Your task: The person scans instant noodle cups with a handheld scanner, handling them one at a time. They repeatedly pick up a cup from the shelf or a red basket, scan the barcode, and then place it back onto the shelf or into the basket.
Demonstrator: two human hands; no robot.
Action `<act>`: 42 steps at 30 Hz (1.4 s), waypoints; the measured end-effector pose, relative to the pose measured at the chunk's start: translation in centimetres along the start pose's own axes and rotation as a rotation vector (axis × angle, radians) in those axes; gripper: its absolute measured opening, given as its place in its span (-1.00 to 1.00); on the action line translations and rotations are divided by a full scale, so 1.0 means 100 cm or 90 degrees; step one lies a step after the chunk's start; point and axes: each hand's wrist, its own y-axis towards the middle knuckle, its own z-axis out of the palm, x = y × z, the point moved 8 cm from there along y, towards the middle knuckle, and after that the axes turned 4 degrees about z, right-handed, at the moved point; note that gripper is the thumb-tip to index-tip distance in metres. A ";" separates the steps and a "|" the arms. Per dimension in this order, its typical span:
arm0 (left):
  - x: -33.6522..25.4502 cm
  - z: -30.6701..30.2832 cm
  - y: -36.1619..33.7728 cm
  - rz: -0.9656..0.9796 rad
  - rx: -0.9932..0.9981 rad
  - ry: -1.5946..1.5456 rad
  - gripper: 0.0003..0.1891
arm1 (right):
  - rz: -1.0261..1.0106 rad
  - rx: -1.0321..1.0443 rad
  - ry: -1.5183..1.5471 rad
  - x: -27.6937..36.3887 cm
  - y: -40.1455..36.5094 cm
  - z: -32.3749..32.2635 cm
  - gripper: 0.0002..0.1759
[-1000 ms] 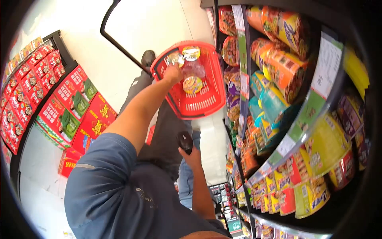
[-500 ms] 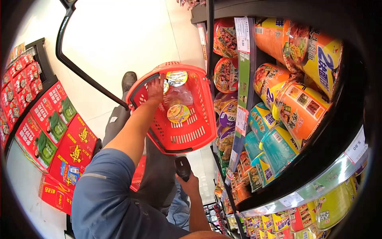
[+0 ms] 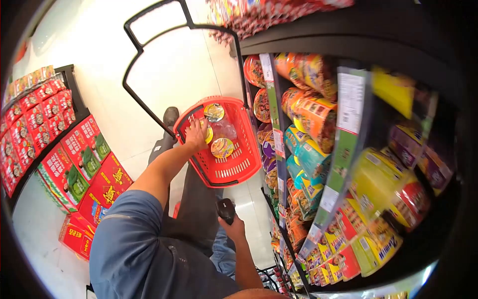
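Note:
My left hand [image 3: 196,132] is inside the red basket [image 3: 247,127], near its left wall. Its fingers look spread, and a round yellow-rimmed tub [image 3: 207,135] lies right beside the palm, partly hidden by it. Two more tubs with printed lids are in the basket, one [image 3: 214,112] towards the top and one [image 3: 222,148] lower down. Between them lies a clear plastic wrapping [image 3: 226,130]. Lower in the view, my right hand [image 3: 233,228] is closed around a black handheld device [image 3: 226,211].
Shelves of packaged noodles [image 3: 312,117] with price labels [image 3: 350,99] run down the right side. Red cartons [image 3: 82,162] and red packets [image 3: 31,122] stand at the left. The basket's long black handle [image 3: 130,60] reaches over the pale floor [image 3: 169,74]. A dark shoe [image 3: 171,115] is beside the basket.
The view has shifted, showing the basket lower and smaller, with more of its handle and shelving. More of the tub beside my left hand shows. My right hand still holds the device.

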 end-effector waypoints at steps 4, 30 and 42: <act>-0.009 -0.057 -0.053 0.092 -0.020 0.003 0.25 | 0.007 -0.033 -0.032 0.017 -0.037 -0.020 -0.43; 0.200 -0.234 -0.180 -0.054 -0.040 0.034 0.12 | 0.021 -0.163 0.071 0.027 -0.166 -0.007 -0.46; 0.210 -0.273 -0.219 -0.040 -0.249 -0.039 0.18 | 0.017 -0.205 0.014 0.062 -0.154 -0.064 -0.41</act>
